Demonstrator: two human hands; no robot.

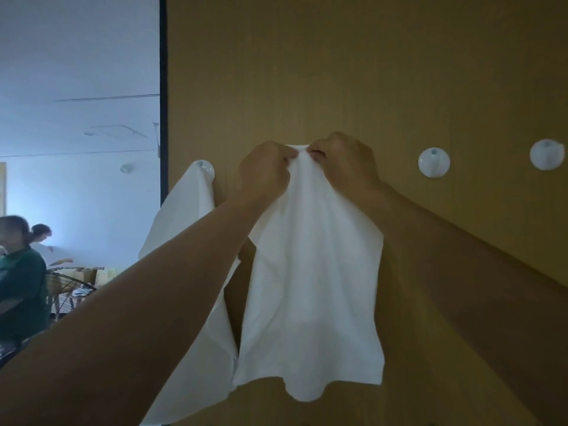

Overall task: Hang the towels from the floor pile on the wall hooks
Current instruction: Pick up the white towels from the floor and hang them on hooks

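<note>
White towel (310, 272) could slide down the wooden wall (338, 72) if released before its bunched top edge catches a hook; none shows there. Fingers curled, the left hand (264, 173) and right hand (344, 161) pinch that edge side by side, between the hung towel (184, 216) and an empty hook (434, 162) to the right.
</note>
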